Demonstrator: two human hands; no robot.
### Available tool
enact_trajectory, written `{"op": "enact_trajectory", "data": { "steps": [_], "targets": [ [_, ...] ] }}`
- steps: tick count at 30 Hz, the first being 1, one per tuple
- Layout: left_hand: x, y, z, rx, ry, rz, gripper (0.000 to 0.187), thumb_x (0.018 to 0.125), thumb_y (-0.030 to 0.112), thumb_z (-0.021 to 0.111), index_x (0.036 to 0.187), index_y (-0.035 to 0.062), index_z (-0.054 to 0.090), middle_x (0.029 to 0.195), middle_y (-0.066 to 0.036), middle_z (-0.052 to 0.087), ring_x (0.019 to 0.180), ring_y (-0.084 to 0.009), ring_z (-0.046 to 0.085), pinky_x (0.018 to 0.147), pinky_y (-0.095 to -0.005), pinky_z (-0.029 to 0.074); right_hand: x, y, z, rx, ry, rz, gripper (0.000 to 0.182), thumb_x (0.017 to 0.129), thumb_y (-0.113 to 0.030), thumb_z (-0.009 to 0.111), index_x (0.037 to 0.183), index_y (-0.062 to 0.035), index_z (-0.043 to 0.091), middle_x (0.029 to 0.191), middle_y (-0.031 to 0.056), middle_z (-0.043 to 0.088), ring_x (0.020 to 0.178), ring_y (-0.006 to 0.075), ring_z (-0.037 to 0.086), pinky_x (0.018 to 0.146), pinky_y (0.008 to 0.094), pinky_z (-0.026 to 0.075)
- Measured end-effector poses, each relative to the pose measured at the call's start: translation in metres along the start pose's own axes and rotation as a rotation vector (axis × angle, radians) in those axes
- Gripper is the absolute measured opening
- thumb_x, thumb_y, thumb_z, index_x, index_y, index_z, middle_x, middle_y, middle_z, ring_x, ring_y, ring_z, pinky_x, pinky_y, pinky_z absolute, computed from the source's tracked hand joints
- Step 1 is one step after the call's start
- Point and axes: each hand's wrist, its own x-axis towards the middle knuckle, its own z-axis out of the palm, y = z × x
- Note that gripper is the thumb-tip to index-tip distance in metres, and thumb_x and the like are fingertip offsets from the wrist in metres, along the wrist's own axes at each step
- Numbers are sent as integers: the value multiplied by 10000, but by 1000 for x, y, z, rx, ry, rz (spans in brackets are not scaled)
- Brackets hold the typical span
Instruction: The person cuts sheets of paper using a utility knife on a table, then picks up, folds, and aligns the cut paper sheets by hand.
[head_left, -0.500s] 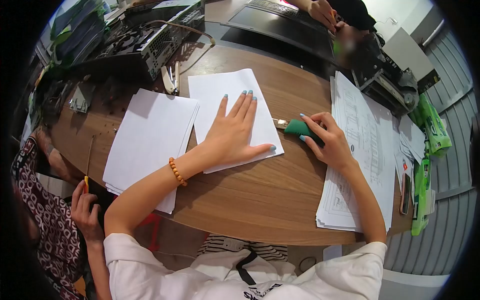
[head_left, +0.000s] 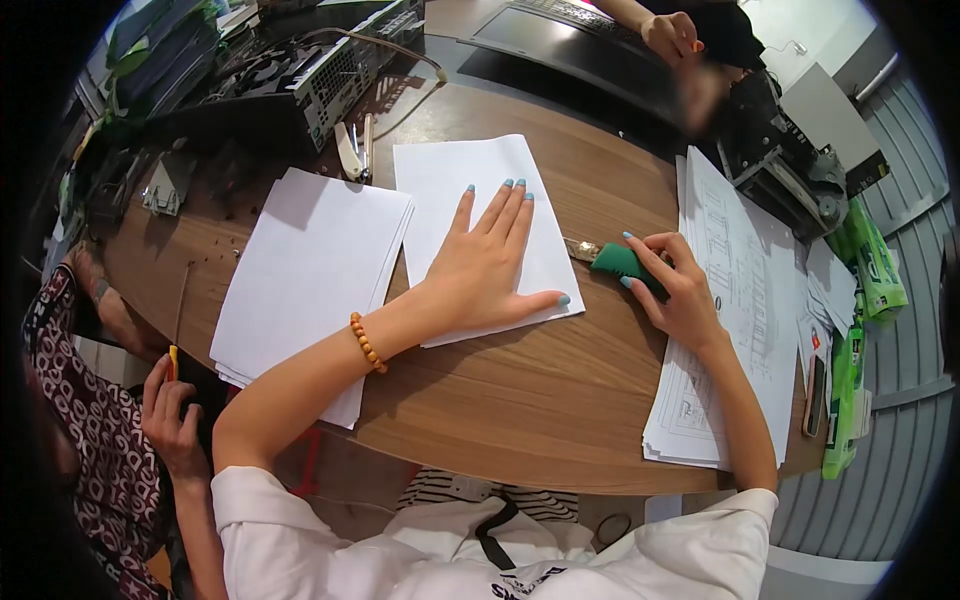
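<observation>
My left hand [head_left: 480,265] lies flat on a white sheet of paper [head_left: 440,175], fingers stretched out and thumb pointing right. To its right, my right hand [head_left: 680,285] grips a green-handled utility knife [head_left: 618,261] between thumb and fingers. The knife points left, and its metal blade end meets the paper's right edge. Whether the blade tip lies under or between layers cannot be seen. A stack of white paper [head_left: 300,260] rests left of my left hand. Printed sheets [head_left: 735,260] lie partly beneath my right hand and forearm.
A stapler-like tool [head_left: 352,150] stands behind the white stack, near an opened computer case [head_left: 350,90]. Another person's hand [head_left: 175,415] holds a yellow-handled tool at left. Across the table, a person's hand [head_left: 672,38] is above a dark laptop [head_left: 570,55]. A phone [head_left: 815,395] lies at right.
The view has shifted slightly, moving the table scene to the right. My hands and the knife keep nearly the same place against the paper. The hand across the table has moved.
</observation>
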Motion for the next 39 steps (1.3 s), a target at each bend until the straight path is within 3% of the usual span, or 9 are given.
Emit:
{"op": "enact_trajectory", "data": {
  "steps": [30,39],
  "targets": [
    [2,4,-2,24,-35,0,933,786,603,457,1293,-155,260,1366,-300,271,1323,-354,217,1071,-503,103,11,-6,12,-8,76,21,412,729,-91,674,1114,7,566,954,122,524,833,232,526,724,314,472],
    [2,2,1,51,15,-30,929,765,612,472,1268,-155,322,1346,-300,316,1316,-356,239,1057,-530,107,13,-8,11,-38,74,78,390,746,-106,665,1102,23,573,953,128,518,847,237,529,735,315,471]
  ]
}}
